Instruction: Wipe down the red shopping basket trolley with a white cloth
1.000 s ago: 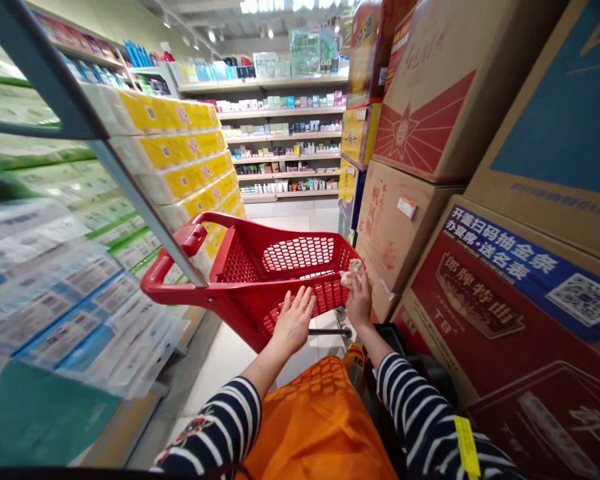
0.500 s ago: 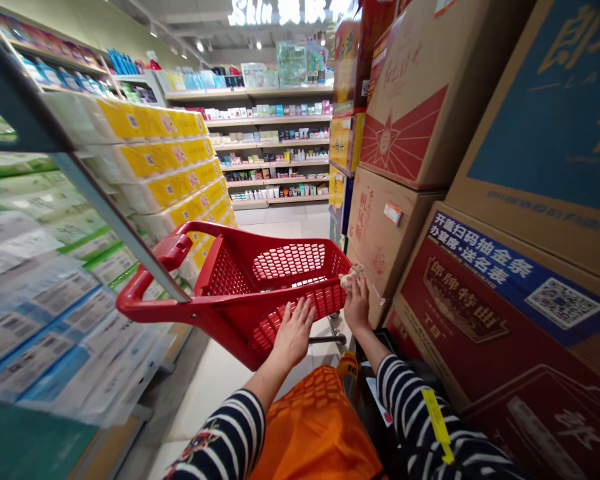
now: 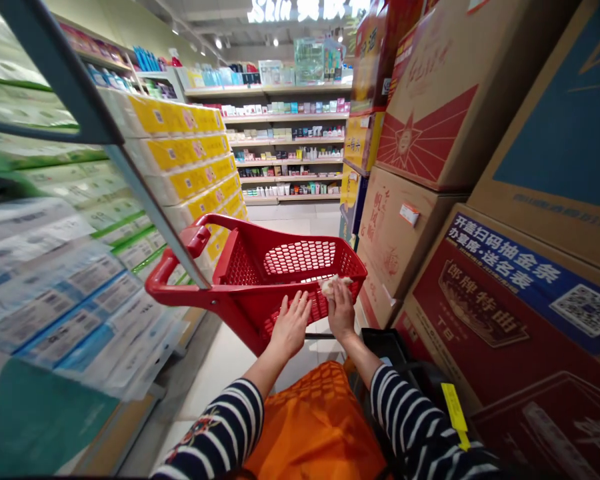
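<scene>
A red plastic shopping cart (image 3: 240, 303) stands across the aisle in front of me, its basket sides pierced with holes. My left hand (image 3: 291, 325) lies flat against the near side of the basket, fingers stretched out. In my right hand (image 3: 341, 310) is a crumpled whitish cloth (image 3: 330, 285), pressed on the near top rim toward the basket's right end. The fingers partly cover the cloth. A grey metal bar (image 3: 155, 210) with a dark top slants down to the cart's handle end at the left.
Stacked cartons (image 3: 485, 293) rise close on my right. Packs of tissue paper (image 3: 190, 160) are piled on the left. Shelves of small goods (image 3: 290, 140) stand at the back. A black container (image 3: 385, 343) sits low beside my right forearm.
The right hand has slid left along the near rim with the cloth, closer to my left hand. The view has turned slightly left, shifting the cart and shelves rightward.
</scene>
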`<state>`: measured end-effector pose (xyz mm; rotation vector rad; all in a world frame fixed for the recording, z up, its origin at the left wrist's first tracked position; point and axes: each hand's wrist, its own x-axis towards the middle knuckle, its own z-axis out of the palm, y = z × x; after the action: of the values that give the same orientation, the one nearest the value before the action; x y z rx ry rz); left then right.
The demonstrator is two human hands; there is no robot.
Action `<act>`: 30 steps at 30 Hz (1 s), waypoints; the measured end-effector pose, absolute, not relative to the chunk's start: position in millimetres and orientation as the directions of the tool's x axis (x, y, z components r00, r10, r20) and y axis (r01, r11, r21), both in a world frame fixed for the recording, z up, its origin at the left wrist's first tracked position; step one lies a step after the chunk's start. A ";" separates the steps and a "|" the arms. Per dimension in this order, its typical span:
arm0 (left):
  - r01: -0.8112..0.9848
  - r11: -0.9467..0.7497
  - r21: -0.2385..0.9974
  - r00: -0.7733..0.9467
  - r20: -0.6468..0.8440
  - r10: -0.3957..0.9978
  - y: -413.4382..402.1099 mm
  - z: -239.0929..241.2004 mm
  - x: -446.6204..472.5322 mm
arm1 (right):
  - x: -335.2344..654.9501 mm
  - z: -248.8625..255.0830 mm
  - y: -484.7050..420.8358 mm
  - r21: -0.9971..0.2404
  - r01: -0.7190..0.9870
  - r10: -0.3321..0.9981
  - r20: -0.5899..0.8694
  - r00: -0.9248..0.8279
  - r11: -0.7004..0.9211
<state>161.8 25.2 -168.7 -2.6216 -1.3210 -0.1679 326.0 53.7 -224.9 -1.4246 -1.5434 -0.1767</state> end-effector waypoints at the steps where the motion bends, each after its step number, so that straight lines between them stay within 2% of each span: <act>1: 0.814 -0.567 -0.127 0.581 0.207 0.787 26.2 -164.3 158.2 | 324.7 -211.8 57.5 -0.473 0.828 0.646 0.740 0.187 0.302; 4: 0.840 -0.527 -0.129 0.542 0.260 0.799 26.5 -155.7 148.1 | 315.5 -199.1 65.0 -0.459 0.838 0.631 0.752 0.191 0.294; 7: 0.845 -0.520 -0.120 0.532 0.264 0.804 20.1 -158.3 139.2 | 296.7 -223.1 57.9 -0.472 0.830 0.702 0.697 0.144 0.297; 10: 0.840 -0.536 -0.084 0.540 0.222 0.812 9.8 -169.0 132.2 | 274.4 -253.0 38.3 -0.504 0.789 0.814 0.581 0.009 0.351; 12: 0.845 -0.534 -0.016 0.526 0.203 0.826 5.1 -174.9 129.1 | 262.1 -260.1 23.9 -0.507 0.748 0.840 0.530 -0.121 0.428; 14: 0.863 -0.476 0.170 0.443 0.200 0.874 4.3 -175.2 126.9 | 253.8 -252.6 12.8 -0.516 0.685 0.825 0.517 -0.230 0.514; 16: 0.804 -0.316 0.504 0.264 0.172 0.949 6.4 -167.8 124.1 | 250.1 -233.0 7.1 -0.607 0.569 0.822 0.506 -0.262 0.555; 18: 0.531 -0.082 0.843 0.123 0.019 0.992 8.2 -154.5 119.9 | 249.7 -207.7 7.2 -0.754 0.404 0.855 0.470 -0.220 0.518; 19: 0.333 0.031 0.942 0.137 -0.081 0.987 8.1 -147.3 117.7 | 250.1 -195.1 8.9 -0.814 0.327 0.877 0.446 -0.181 0.481; 20: 0.132 0.135 0.982 0.205 -0.160 0.966 7.4 -140.5 115.8 | 250.5 -183.7 11.1 -0.851 0.272 0.894 0.427 -0.135 0.448; 22: -0.189 0.305 0.933 0.346 -0.227 0.910 5.0 -130.4 113.7 | 250.5 -166.3 15.2 -0.873 0.239 0.903 0.429 -0.036 0.425; 24: -0.392 0.363 0.845 0.302 -0.254 0.919 4.0 -126.4 114.2 | 247.9 -157.4 15.9 -0.822 0.331 0.864 0.502 0.042 0.462; 27: -0.523 0.316 0.792 0.075 -0.326 0.942 7.3 -129.4 115.7 | 237.4 -159.3 8.4 -0.587 0.572 0.742 0.668 -0.057 0.573; 30: -0.538 0.301 0.787 -0.002 -0.358 0.934 9.2 -136.2 113.9 | 223.5 -172.9 -1.9 -0.350 0.665 0.654 0.704 -0.277 0.659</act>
<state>113.9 9.2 -136.2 -1.3740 -2.7847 -3.4104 223.5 -1.9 -172.9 -1.0262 -1.9868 -0.0167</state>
